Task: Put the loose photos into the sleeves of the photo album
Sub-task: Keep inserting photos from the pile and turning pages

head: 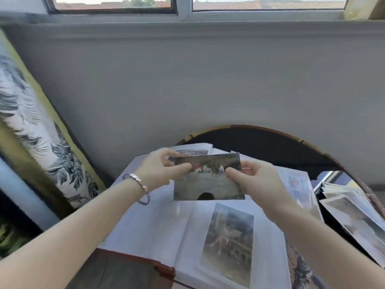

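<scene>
A round dark table (270, 140) fills the lower centre of the frame. The open photo album (150, 222) lies on it, and the sleeve on its right-hand page holds one upright photo (229, 243). At the right edge, loose photos (354, 217) sit in a fanned pile. Above the album, a landscape photo (208, 184) is held in the air. The left hand (160, 170) pinches its upper left edge and the right hand (256, 178) pinches its right edge, each with thumb and curled fingers.

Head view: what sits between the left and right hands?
In the head view, a loose photo, pinched by left hand and right hand, above the open album.
</scene>
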`<state>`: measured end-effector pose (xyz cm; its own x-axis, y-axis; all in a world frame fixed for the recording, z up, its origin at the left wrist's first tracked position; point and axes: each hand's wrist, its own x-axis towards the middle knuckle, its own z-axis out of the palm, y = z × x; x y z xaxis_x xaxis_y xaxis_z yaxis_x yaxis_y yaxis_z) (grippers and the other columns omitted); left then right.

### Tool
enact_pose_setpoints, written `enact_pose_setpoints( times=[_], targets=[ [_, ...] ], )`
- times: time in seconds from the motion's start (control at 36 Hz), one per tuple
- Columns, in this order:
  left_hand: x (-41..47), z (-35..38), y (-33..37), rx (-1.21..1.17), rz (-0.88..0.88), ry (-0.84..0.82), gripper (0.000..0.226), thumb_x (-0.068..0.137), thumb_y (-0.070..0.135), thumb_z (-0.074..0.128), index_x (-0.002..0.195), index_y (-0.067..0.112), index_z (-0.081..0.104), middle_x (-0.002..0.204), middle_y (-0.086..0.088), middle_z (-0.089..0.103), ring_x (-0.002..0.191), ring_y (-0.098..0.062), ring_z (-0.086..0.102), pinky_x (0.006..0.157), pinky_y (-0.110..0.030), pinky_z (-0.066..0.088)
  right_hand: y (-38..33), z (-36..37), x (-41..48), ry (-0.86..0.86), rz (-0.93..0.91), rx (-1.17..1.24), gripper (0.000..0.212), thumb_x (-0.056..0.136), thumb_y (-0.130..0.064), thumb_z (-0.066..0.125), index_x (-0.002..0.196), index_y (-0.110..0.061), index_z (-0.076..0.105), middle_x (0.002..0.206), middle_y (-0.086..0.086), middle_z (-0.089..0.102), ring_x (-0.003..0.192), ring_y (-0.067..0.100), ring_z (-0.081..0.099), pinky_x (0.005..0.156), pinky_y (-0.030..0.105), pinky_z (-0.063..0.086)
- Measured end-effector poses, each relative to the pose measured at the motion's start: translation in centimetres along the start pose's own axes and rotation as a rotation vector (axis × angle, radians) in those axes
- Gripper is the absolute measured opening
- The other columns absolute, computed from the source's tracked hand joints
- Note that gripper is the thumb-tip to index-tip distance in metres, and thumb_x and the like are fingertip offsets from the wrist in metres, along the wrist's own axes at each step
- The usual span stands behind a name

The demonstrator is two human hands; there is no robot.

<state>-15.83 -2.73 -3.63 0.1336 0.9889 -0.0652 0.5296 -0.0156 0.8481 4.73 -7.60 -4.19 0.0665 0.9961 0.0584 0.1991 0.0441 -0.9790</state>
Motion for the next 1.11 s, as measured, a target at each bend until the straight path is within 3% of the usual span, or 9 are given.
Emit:
enact_pose_setpoints(
  times=[0.08,0.22,0.33,0.42,0.58,0.72,0.89,1.03,1.11],
  targets=[
    [1.4,-1.0,-3.3,-0.254,-0.254,0.175,0.025,0.092,0.038,0.054,0.09,0.012,0.053,0.079,-0.002,0.057,0.064,-0.014,0.054,0.054,-0.024,0.042,1.0,1.9,1.2,0.053,0.069,0.111,0.017,0.087,-0.006,0.062,0.076,-0.017,0.068,0.07,-0.001,0.072,0.065,0.01,0.069,0.061,0.026,0.058],
    [1.7,-1.2,-7.8,0.008,-0.356,0.141,0.035,0.09,0.033,0.059,0.066,0.016,0.041,0.058,-0.001,0.033,0.051,-0.017,0.028,0.049,-0.026,0.02,1.6,4.5,2.6,0.043,0.146,0.163,0.01,0.089,-0.004,0.06,0.088,-0.012,0.065,0.082,0.004,0.071,0.069,0.013,0.067,0.062,0.028,0.059],
    [2.0,-1.6,-6.4,-0.509,-0.403,0.12,0.03,0.093,0.038,0.053,0.076,0.012,0.055,0.066,-0.003,0.055,0.053,-0.016,0.05,0.047,-0.021,0.039,2.1,6.1,3.3,-0.008,0.14,0.171,0.014,0.089,-0.002,0.058,0.085,-0.014,0.064,0.08,0.002,0.07,0.066,0.01,0.067,0.058,0.027,0.058],
    [1.8,-1.9,-6.3,-0.479,-0.32,0.001,0.016,0.086,0.027,0.065,0.091,0.012,0.064,0.089,-0.007,0.069,0.072,-0.016,0.065,0.054,-0.025,0.053,2.0,7.3,3.7,-0.054,0.131,0.159,0.011,0.09,-0.003,0.058,0.091,-0.012,0.064,0.085,0.005,0.072,0.071,0.012,0.068,0.061,0.03,0.058],
    [2.1,-3.5,-7.7,-0.492,-0.276,0.43,0.008,0.088,0.003,0.06,0.084,0.008,0.056,0.085,-0.012,0.059,0.065,-0.018,0.056,0.039,-0.017,0.049,1.7,8.6,5.3,-0.194,-0.232,-0.466,0.034,0.1,-0.022,0.037,0.109,-0.004,0.063,0.11,0.01,0.066,0.103,0.024,0.061,0.089,0.037,0.048],
    [3.2,-4.9,-9.1,-0.427,-0.284,0.6,0.013,0.092,0.009,0.056,0.08,0.012,0.051,0.085,-0.01,0.056,0.068,-0.021,0.056,0.055,-0.029,0.058,1.7,10.0,6.3,-0.745,-0.533,-1.169,0.048,0.101,-0.033,0.032,0.148,-0.028,0.022,0.156,-0.009,0.018,0.144,0.009,0.007,0.115,0.031,0.001],
    [3.4,-4.1,-9.4,-0.489,-0.241,0.594,0.014,0.091,0.008,0.056,0.079,0.012,0.053,0.083,-0.007,0.056,0.067,-0.016,0.054,0.041,-0.015,0.05,2.3,9.7,6.5,-0.758,-0.593,-1.205,0.044,0.101,-0.037,0.03,0.143,-0.025,0.036,0.15,-0.011,0.033,0.139,0.006,0.02,0.114,0.033,0.003],
    [3.6,-4.7,-9.9,-0.483,-0.244,0.612,0.018,0.091,0.009,0.057,0.076,0.017,0.054,0.078,-0.002,0.058,0.081,-0.027,0.06,0.069,-0.036,0.058,3.2,9.7,6.2,-0.695,-0.64,-1.127,0.056,0.09,-0.048,0.023,0.129,-0.023,0.055,0.135,-0.006,0.052,0.127,0.014,0.042,0.109,0.033,0.017],
    [3.6,-5.1,-10.2,-0.492,-0.244,0.616,0.02,0.092,0.009,0.056,0.074,0.017,0.052,0.079,-0.002,0.056,0.067,-0.017,0.056,0.052,-0.021,0.054,2.7,10.0,6.4,-0.676,-0.65,-1.131,0.038,0.095,-0.037,0.04,0.125,-0.022,0.057,0.128,-0.004,0.056,0.12,0.017,0.047,0.103,0.027,0.022]
  ],
)
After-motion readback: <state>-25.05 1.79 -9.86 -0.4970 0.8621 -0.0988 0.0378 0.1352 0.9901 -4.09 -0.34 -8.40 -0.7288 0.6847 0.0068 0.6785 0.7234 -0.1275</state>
